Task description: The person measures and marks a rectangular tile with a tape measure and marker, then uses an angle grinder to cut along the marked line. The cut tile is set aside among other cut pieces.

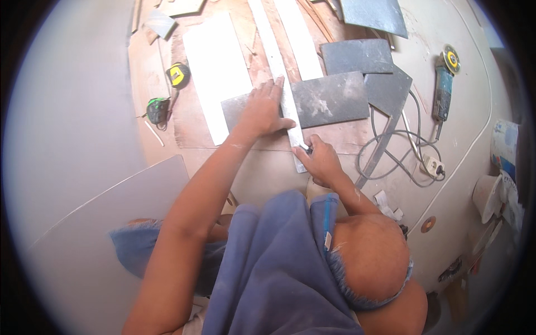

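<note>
A long white straight strip (287,106) lies across a dark grey tile (329,100), its near end reaching past the board's front edge. My left hand (261,109) rests flat on the tile and strip, fingers stretched forward and thumb over the strip. Close to the strip's near end, my right hand (322,159) is closed in a pinch on a small pen-like tool (306,148). Only a pale tip and a dark bit of this tool show; the fingers hide the rest. Left of the strip lies a white panel (215,72), beside my left hand.
Two tape measures, yellow-black (178,75) and green-black (157,110), lie left. Dark tile pieces (357,56) spread at the far right. An angle grinder (444,89) lies right, its cable (385,167) looped near a socket (433,166). A grey sheet (128,195) lies near left.
</note>
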A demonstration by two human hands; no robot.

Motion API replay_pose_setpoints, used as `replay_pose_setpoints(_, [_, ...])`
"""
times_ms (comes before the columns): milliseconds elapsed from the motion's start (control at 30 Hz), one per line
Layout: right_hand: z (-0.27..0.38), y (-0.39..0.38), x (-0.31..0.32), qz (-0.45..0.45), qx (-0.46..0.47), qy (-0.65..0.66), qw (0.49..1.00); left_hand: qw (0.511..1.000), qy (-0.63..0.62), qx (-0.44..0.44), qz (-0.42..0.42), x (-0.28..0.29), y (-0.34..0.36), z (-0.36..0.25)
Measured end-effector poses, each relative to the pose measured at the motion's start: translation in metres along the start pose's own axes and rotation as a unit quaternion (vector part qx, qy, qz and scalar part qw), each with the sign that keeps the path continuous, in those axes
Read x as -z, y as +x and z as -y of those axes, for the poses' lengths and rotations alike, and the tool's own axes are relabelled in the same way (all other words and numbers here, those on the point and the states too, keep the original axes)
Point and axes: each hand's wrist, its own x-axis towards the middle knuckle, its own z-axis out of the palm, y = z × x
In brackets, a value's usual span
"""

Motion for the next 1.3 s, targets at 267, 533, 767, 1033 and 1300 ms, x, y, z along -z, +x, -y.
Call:
replay_pose_setpoints(267, [0.012,0.002,-0.021,0.011,0.076,0.012,0.997,0.977,-0.043,0.203,-0.044,0.011,0.01,-0.03])
replay_pose_setpoints(533, [0.02,0.001,-0.018,0.034,0.117,0.142,0.982,0.949,0.024,0.29,-0.125,0.03,-0.016,0.07])
replay_pose_setpoints(767, [0.015,0.006,0.009,0.016,0.07,0.184,0.98,0.917,0.121,0.323,-0.202,0.047,-0.051,0.133])
replay_pose_setpoints(1033, [0.011,0.018,0.01,-0.001,0.128,0.187,0.974,0.936,-0.333,0.027,0.108,0.059,-0.025,0.009])
replay_pose_setpoints(1300, [0.004,0.009,0.009,0.021,0.148,0.157,0.976,0.907,-0.367,0.016,0.205,0.032,-0.028,0.009])
